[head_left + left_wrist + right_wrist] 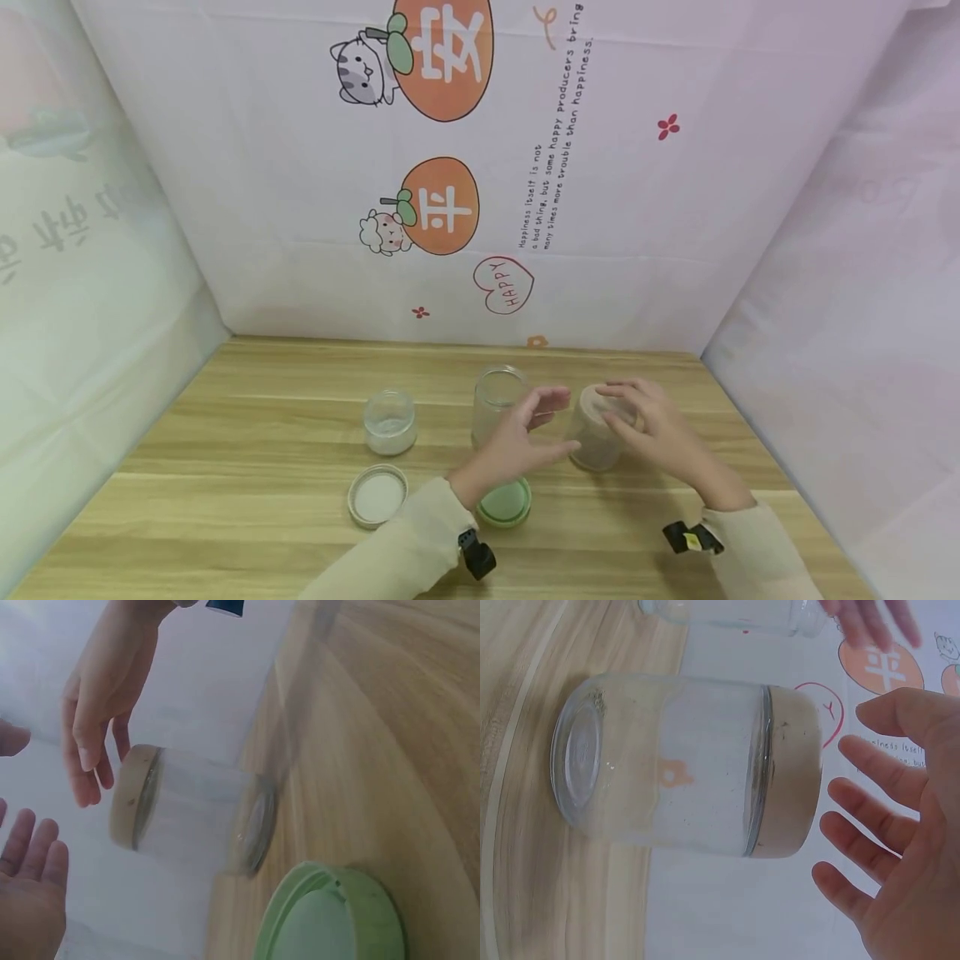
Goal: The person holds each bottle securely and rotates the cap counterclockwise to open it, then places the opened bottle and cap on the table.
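Observation:
A clear glass jar (597, 446) with a beige lid (795, 772) on it stands upright at the right of the table. Beside that lid is my right hand (663, 429), fingers spread and slightly bent; the right wrist view shows a gap between fingertips and lid. My left hand (513, 446) hovers to the jar's left, thumb and fingers apart, holding nothing. Behind it, partly hidden, stands a taller lidless glass jar (486, 412). A green lid (504, 504) lies on the table just below the left wrist.
At the left a small lidless glass jar (390, 427) stands on the wooden table (225, 483). In front of it lies a pale round lid (377, 497), close to the left sleeve. A printed cloth (600, 292) hangs behind the table, with pale cloth at both sides.

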`<state>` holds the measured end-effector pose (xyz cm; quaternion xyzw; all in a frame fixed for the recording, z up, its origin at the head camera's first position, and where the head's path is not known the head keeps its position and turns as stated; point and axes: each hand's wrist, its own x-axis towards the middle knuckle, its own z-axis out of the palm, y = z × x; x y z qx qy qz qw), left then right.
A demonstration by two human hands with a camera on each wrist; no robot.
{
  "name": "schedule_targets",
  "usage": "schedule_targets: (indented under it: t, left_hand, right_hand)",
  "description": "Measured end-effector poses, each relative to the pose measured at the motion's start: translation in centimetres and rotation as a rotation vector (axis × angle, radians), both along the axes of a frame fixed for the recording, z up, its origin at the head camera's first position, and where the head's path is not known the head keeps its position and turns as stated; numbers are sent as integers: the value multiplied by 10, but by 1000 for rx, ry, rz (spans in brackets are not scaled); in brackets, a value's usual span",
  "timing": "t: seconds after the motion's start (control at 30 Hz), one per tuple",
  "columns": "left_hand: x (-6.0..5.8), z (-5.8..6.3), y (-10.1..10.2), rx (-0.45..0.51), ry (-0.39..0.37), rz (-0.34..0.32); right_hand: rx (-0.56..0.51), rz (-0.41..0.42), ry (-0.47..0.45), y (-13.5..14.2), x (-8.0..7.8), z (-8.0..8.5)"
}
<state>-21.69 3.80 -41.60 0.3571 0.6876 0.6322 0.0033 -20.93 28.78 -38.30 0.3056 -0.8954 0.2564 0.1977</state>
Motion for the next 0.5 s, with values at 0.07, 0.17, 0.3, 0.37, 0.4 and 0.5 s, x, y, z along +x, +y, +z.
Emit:
schedule_targets:
  t: [0.07,0.17,0.3,0.37,0.4,0.5]
  left_hand:
    - [0,-4,3,-65,-11,2]
    - [-1,-10,8,-164,-8,11]
    - [-4,-19,16,-240,7,31]
    - [-6,-24,20,-250,11,48]
    - [-8,-27,22,-257,7,59]
    - [-12,-34,28,-266,-34,96]
  right_hand:
    - [5,2,9,1,-1,-1]
    - [11,-1,7,3,-3,-2]
    - [18,-35,-25,3,-3,-3]
    - [26,-61,-48,3,-4,-4]
    - [32,-74,-60,3,-4,-4]
    - [50,-109,-90,3,-4,-4]
